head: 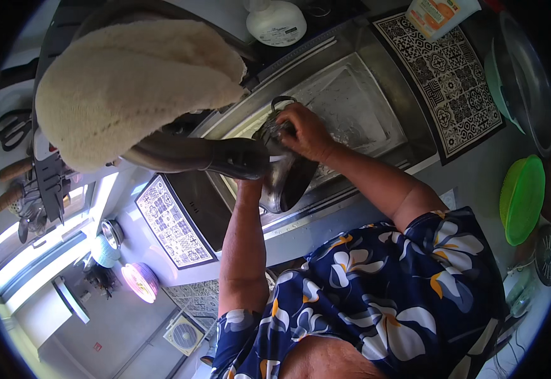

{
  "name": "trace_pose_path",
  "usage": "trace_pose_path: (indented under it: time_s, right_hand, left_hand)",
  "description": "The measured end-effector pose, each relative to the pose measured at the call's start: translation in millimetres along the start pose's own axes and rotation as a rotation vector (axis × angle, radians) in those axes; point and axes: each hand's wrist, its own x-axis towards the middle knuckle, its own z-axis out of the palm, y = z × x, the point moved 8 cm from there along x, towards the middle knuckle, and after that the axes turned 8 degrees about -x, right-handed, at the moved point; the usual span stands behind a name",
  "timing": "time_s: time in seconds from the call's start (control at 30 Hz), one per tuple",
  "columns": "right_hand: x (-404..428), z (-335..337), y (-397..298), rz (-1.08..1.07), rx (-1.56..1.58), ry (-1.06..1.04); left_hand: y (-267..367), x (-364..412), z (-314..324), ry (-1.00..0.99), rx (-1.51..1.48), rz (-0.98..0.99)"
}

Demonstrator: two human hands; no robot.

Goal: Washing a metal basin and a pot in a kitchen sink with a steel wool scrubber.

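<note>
A metal pot [280,187] is tilted over a stainless steel sink [398,71], with a looped dark handle [282,99] at its far side. My right hand [304,132] is curled around a dark, rough wad, apparently a scouring pad [270,129], against the pot. My left hand [249,184] is mostly hidden behind the dark faucet [237,158]; only the wrist shows, close to the pot's left side, so its grip is not visible. The faucet's spout reaches in from the left above the pot. On the sink floor, wet marks surround a rectangular outline.
A cream fleecy cloth [147,80] covers much of the upper left, near the faucet. Patterned mats [451,90] flank the sink. Behind it stands a white bottle [275,23]; a labelled plastic tub [439,16] is at upper right. A green basket [522,199] stands at right.
</note>
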Motion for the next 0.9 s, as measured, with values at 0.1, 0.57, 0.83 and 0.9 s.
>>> trace_pose_path:
  time_s: [0.1, 0.57, 0.83, 0.9]
  right_hand:
    - [-20.8, 5.9, 71.6, 0.276, -0.047, 0.054]
    - [14.9, -26.2, 6.9, 0.23, -0.219, 0.064]
    - [-21.0, -22.9, 18.2, 0.257, -0.1, 0.071]
    - [-27.1, -34.8, 24.0, 0.348, -0.068, 0.185]
  left_hand:
    - [-29.6, -16.7, 1.9, 0.124, -0.477, -0.183]
    - [-84.5, -53.3, 23.7, 0.267, -0.982, -0.556]
    - [-73.0, -51.4, 8.5, 0.16, -1.017, -0.674]
    - [-76.1, -60.5, 11.3, 0.121, -1.143, -0.744]
